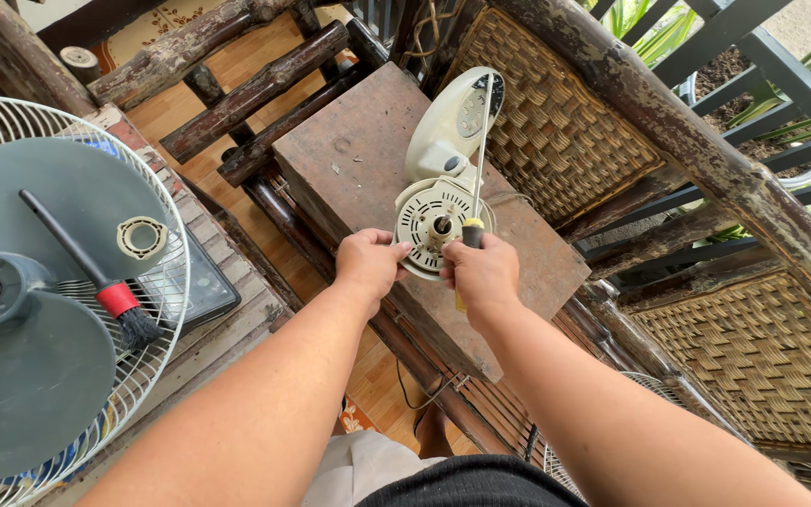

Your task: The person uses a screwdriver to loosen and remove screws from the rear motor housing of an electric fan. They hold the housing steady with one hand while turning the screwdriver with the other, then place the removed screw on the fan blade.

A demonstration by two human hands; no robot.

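At frame centre we list a brown wooden table (349, 150); on it a cream fan body (443, 178) with round motor housing. Our left hand (368, 265) clasps the housing's left rim. Our right hand (482, 274) is closed around a yellow-handled screwdriver (477, 178), shaft pointing up-frame. At left: fan blade (39, 282), red-banded brush (96, 277).

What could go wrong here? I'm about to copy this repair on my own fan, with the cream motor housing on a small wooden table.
The long screwdriver with the yellow handle in the right hand could slip off the cream fan motor housing toward the left hand, which steadies it close by.

The housing sits near the edge of the brown wooden table, so hard pressure might tip or slide it off.
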